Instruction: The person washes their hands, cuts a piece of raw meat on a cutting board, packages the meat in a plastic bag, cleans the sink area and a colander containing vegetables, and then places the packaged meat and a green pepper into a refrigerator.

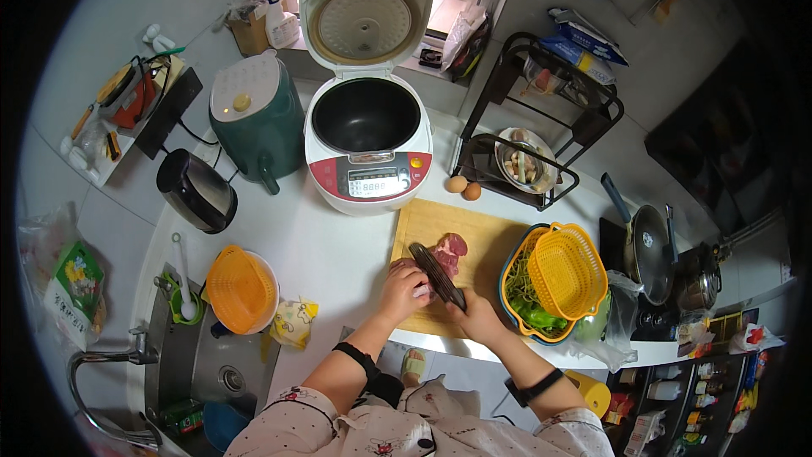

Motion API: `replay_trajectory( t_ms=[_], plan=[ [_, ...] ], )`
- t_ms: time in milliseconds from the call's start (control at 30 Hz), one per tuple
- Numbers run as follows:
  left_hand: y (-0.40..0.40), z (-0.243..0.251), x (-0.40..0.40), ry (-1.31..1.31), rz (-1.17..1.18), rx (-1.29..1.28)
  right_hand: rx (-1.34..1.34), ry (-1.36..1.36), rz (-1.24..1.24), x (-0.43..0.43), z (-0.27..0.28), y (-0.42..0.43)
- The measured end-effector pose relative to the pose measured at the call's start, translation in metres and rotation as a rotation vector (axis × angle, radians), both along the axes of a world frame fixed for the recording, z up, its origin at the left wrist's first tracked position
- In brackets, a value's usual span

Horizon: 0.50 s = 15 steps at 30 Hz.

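Note:
A wooden cutting board (495, 228) lies on the counter before me, with raw red meat (450, 252) on it. My right hand (474, 316) grips the handle of a dark-bladed kitchen knife (436, 274), whose blade slants up and left across the board. Just left of the blade, my left hand (403, 292) presses on another piece of meat (401, 263), mostly hidden under the fingers. The larger visible piece sits on the blade's right side. Whether the edge is in the meat, I cannot tell.
A yellow basket (568, 271) rests on greens in a blue-rimmed basin at the board's right. Behind stand an open rice cooker (368, 139), two eggs (464, 187) and a black rack (517, 171). Leftward are an orange colander (240, 289), a kettle (195, 190) and the sink (209, 355).

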<state>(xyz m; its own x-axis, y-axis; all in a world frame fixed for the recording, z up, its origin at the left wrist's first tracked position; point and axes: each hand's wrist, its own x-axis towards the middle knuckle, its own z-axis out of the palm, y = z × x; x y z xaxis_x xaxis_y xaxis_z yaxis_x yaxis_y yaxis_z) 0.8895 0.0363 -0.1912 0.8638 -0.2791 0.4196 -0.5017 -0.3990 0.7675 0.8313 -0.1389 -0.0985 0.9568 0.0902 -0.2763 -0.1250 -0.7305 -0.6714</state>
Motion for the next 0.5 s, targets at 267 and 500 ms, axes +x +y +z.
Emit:
replay_trajectory(
  t_ms=[267,500],
  plan=[
    [-0.002,-0.002,-0.001,0.026,-0.077,-0.058,0.143,-0.055,-0.194,0.009,-0.035,0.018],
    [0.013,-0.014,-0.004,0.242,-0.051,-0.092,-0.029,0.005,-0.075,-0.03,-0.03,0.017]
  ],
)
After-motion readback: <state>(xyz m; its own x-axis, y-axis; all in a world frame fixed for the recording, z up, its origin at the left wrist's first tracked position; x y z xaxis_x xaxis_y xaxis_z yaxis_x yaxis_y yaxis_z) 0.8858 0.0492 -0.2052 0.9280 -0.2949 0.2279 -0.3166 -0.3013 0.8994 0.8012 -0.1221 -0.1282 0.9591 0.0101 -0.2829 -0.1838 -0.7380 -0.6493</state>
